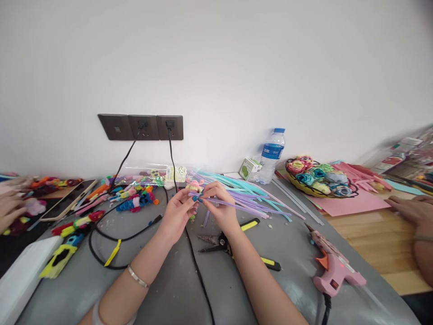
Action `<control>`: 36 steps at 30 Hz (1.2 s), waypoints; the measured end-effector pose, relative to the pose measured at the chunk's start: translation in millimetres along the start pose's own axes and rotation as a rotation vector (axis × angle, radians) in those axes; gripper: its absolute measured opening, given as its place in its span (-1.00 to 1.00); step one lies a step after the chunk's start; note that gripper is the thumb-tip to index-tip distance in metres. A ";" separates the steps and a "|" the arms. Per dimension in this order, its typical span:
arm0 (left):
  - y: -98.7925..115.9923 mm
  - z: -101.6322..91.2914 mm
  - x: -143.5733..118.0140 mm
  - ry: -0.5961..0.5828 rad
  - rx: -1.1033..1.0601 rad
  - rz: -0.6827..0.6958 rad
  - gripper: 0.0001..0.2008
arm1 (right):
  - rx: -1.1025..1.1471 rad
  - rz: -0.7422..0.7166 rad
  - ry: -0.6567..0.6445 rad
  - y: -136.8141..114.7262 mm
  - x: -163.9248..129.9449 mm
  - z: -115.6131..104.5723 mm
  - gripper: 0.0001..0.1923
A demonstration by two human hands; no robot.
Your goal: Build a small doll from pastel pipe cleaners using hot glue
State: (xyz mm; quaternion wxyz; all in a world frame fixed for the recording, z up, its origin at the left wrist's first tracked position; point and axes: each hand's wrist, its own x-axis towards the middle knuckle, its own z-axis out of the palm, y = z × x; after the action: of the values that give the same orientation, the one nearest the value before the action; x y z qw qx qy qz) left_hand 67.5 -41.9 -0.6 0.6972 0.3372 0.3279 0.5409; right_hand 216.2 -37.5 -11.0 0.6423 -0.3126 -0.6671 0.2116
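At the far left a co-worker's hand point(8, 208) is being rested among bright craft pieces, well apart from the work. Nearer in, a phone point(67, 201) and a black cable point(111, 234) are lying left of the fingers.

The left hand point(177, 215) is being held with its fingertips pressed together on the near end of a purple strip point(233, 205). The right hand point(219, 208) is being held just beside it, its fingers also pinching the same strip, so that the two sets of fingertips are almost touching. The strip's long axis is running from the pinch out to the right and slightly toward the wall, over the pile of strips point(246, 192) lying beyond and right of the fingers. The free length is lying wholly on the right hand's side; the left hand is nearer only to the gripped end.

Below the right wrist, pliers point(216, 243) with yellow handles are lying, just short of the fingers. Further right, a glue gun point(333, 268) is resting, and beyond it a bottle point(272, 153) and a basket of paper roses point(318, 177). At the right edge another person's hand point(411, 208) is being laid flat.
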 end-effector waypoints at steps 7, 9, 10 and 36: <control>5.8 -5.0 -0.1 -0.050 0.174 0.032 -0.64 | 0.260 0.275 0.060 6.7 -0.7 1.3 -0.77; 6.3 -6.0 0.4 -0.065 0.188 -0.017 -0.60 | 0.293 0.334 0.095 7.7 -0.6 0.7 -0.73; 6.4 -6.4 0.7 -0.073 0.185 -0.038 -0.58 | 0.305 0.358 0.103 7.9 -0.5 0.4 -0.71; 7.2 -8.3 2.5 -0.055 0.430 0.070 -0.70 | 0.380 0.471 -0.020 2.7 1.3 2.6 -0.60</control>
State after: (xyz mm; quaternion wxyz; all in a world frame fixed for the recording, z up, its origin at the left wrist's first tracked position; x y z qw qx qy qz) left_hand 57.3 -37.2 0.4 0.5987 0.5042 0.4046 0.4729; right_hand 214.0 -34.4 -12.1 0.6159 -0.3308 -0.5310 0.4788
